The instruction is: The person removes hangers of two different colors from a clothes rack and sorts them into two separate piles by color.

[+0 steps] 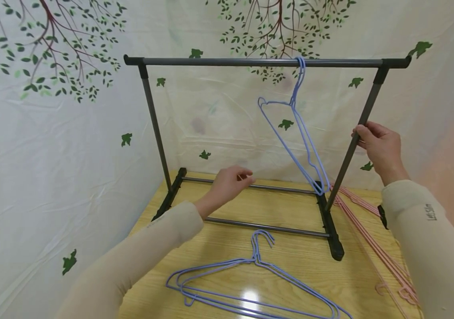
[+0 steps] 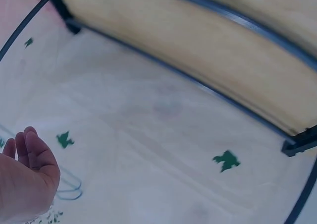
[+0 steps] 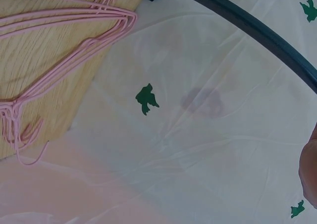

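A dark garment rack (image 1: 211, 62) stands on the wooden table. My right hand (image 1: 382, 148) grips its right upright (image 1: 348, 164), thumb and fingers around the tube; in the right wrist view only a sliver of that hand (image 3: 308, 174) shows. Blue wire hangers (image 1: 299, 77) hang together from the top bar, right of centre. My left hand (image 1: 227, 182) is in the air in front of the rack's lower rails, fingers loosely bent and holding nothing. The left wrist view shows the same hand (image 2: 29, 179) empty. Several more blue hangers (image 1: 256, 252) lie nearest to me, overlapping.
Pink wire hangers (image 3: 119, 17) lie in a bundle on the table's right side, partly under my right forearm. Black feet (image 1: 334, 243) support the rack at both ends. A pale sheet (image 1: 71, 177) printed with leaves and branches surrounds the table at the back and sides.
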Demonstrator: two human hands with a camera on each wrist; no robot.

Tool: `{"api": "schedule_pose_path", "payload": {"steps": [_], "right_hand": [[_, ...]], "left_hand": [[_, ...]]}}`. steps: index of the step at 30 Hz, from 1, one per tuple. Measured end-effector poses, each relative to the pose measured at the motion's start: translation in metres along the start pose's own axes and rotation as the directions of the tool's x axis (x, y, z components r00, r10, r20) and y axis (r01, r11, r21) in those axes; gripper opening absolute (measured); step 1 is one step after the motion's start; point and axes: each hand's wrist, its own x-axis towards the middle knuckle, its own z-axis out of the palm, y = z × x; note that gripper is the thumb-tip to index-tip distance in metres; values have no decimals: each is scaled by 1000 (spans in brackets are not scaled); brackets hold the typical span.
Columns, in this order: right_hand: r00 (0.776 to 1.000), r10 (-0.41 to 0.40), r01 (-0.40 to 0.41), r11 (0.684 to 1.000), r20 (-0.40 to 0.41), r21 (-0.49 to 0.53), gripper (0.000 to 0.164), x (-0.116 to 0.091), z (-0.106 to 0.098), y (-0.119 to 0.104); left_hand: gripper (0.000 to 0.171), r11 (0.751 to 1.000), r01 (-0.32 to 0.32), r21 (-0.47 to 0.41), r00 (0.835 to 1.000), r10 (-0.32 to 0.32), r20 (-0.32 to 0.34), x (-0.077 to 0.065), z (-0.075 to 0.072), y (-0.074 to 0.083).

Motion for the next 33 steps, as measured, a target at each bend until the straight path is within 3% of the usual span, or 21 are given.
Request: {"api": "schedule_pose_path", "payload": {"steps": [6,12,19,25,33], "right_hand": [[1000,7,-7,1000,6,7,40,-1,0,0],[1000,4,-4,1000,5,14,34,-1,1,0],[1000,14,-14,1000,10,15,32,-1,-1,0],[1000,1,-1,999,15,47,26,-1,-1,2],[1000,-3,3,1000,9,15,30,1,-2,3]], "left_hand": [[34,992,-34,-122,993,20,-116,33,-10,41],[30,977,-53,-205,979,10,-205,59,-6,82],[32,957,57,-284,971,-120,-209,74,7,122],[26,957,128,-260,951,-192,-241,80,18,137],[17,949,155,-274,916,-242,-319,81,13,131]]}}
